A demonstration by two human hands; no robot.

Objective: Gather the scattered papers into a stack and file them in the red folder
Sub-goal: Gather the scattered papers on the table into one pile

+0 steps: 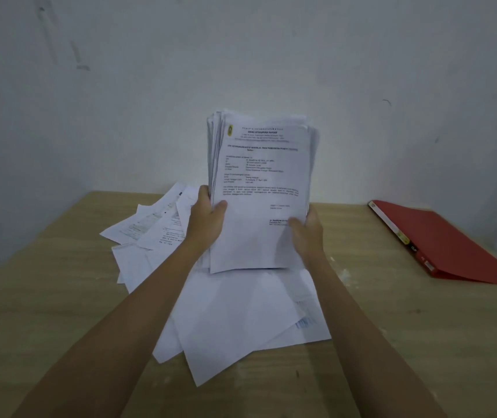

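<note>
I hold a thick stack of printed papers (260,188) upright above the table, its printed front sheet facing me. My left hand (206,220) grips the stack's left edge, thumb on the front sheet. My right hand (306,233) grips the lower right edge, thumb on the front too. Below the stack, several loose white sheets (241,321) lie overlapping on the table. More loose printed sheets (153,224) are fanned out behind my left forearm. The red folder (449,245) lies shut at the far right of the table.
The wooden table (60,297) stands against a pale wall (241,55). Bare tabletop shows at the left and between the loose sheets and the folder.
</note>
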